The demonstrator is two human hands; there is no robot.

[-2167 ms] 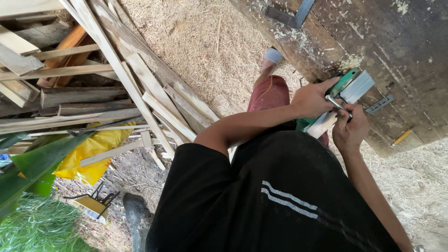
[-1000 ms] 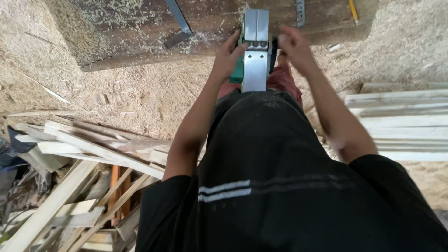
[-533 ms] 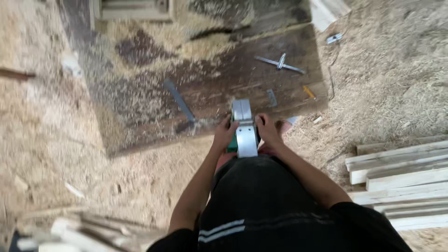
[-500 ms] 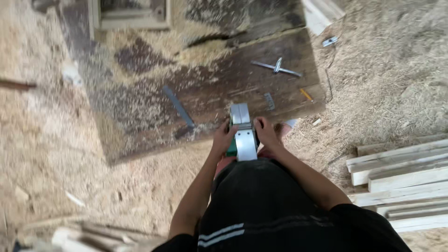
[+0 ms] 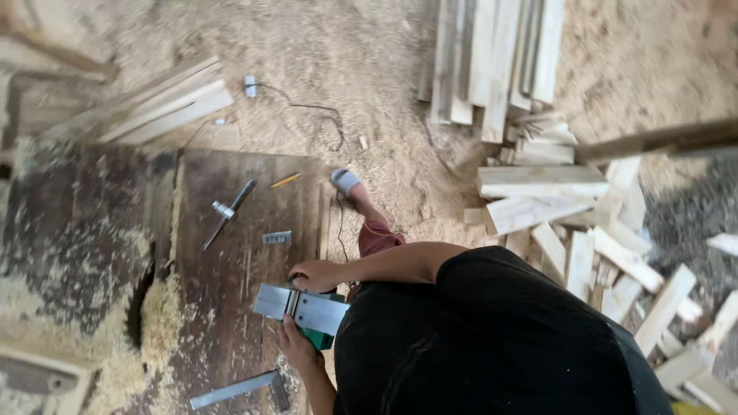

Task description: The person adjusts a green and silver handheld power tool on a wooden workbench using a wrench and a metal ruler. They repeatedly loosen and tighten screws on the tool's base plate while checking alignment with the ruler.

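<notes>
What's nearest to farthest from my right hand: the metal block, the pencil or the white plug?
From the right hand on the planer:
1. metal block, on the board just ahead.
2. pencil, at the board's far edge.
3. white plug, out on the sawdust.

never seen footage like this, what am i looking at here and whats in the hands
There is no machine here: this is one camera worn on a person's head, looking straight down past a black shirt at that person's own two bare hands. The view is turned, so the floor seems to run sideways.

Both hands hold an electric hand planer, a power tool with a flat grey metal sole and a green body. One hand grips it from above in the picture, the other hand from below; which is left and which is right is hard to tell.

Beneath it is a dark wooden board dusted with sawdust. On it lie a pencil, a long metal tool and a metal square. Pale wood offcuts are piled on the sawdust-covered ground.
</notes>
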